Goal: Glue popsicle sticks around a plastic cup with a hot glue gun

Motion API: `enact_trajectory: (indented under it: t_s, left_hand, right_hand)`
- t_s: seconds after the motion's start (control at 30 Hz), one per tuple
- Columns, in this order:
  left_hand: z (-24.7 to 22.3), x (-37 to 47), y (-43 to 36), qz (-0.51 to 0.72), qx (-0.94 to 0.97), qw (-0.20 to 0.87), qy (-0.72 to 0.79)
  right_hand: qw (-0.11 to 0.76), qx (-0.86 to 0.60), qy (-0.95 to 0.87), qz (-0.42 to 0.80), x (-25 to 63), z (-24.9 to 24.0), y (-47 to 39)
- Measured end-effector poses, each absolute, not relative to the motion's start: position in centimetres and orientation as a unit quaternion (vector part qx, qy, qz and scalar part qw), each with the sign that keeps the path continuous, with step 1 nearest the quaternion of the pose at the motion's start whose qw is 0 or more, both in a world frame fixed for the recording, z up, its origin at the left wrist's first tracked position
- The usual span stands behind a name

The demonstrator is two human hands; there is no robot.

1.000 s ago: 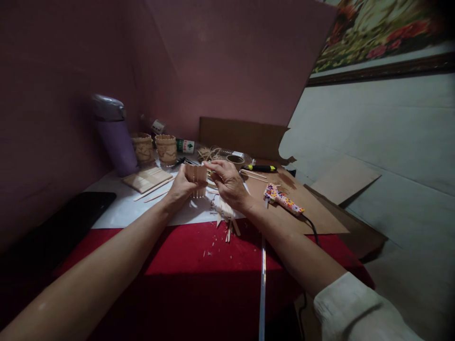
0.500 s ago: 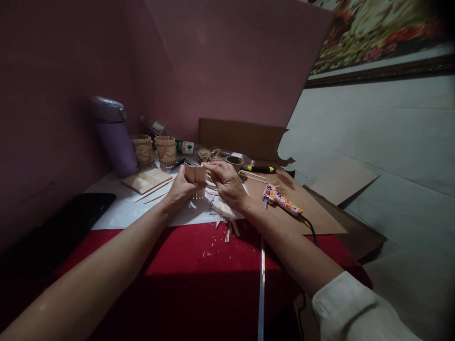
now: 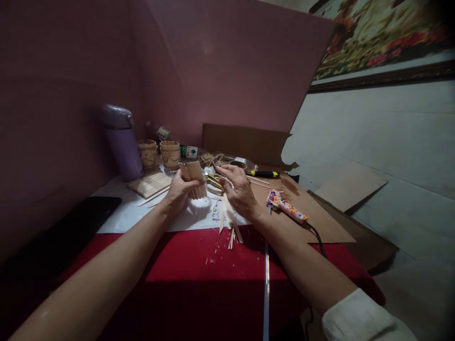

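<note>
In my left hand (image 3: 177, 192) is a ribbed piece made of wooden craft sticks (image 3: 194, 179), tilted, with the thumb across its near face and the fingers behind it. My right hand (image 3: 237, 187) is just to the right, apart from the piece. Its fingers reach forward with the thumb spread below, and nothing shows between them. Gold-handled scissors (image 3: 212, 183) lie between the hands, partly hidden by the right one. Under that hand is a small heap of cut craft sticks (image 3: 229, 218), with scraps scattered on the red cloth (image 3: 177, 255).
Two decorated stick cups (image 3: 170, 156) stand by a purple bottle (image 3: 123, 147), behind a stack of craft sticks (image 3: 149, 183). At right, a floral glue gun (image 3: 286, 207) and a black-yellow cutter (image 3: 265, 174) lie on cardboard (image 3: 320, 229). A dark phone or tablet (image 3: 95, 210) lies left.
My right hand has let go of the piece's rim and moved slightly away to the right. The stick piece has tilted in my left hand. The whole view has shifted a little.
</note>
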State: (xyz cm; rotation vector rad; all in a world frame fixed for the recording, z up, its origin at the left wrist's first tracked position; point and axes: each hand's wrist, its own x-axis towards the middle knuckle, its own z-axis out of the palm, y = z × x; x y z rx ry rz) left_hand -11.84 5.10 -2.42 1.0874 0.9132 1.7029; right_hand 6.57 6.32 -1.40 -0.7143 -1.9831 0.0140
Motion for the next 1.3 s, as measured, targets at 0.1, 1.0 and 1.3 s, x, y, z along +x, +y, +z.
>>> enact_trajectory:
  t_s: [0.1,1.0,1.3]
  left_hand:
    - [-1.5,-11.8,4.6,0.675,0.422,0.491,0.355]
    - [0.4,-10.1,2.9,0.664,0.263,0.630,0.303]
    - [0.3,-10.0,2.7,0.645,0.269,0.652,0.294]
  right_hand:
    - [0.510,-0.299,-0.806,0.020,6.7,-1.6,6.0]
    - [0.489,-0.227,-0.842,-0.025,6.6,-1.5,3.7]
    - [0.528,-0.225,-0.819,0.019,6.4,-1.4,3.6]
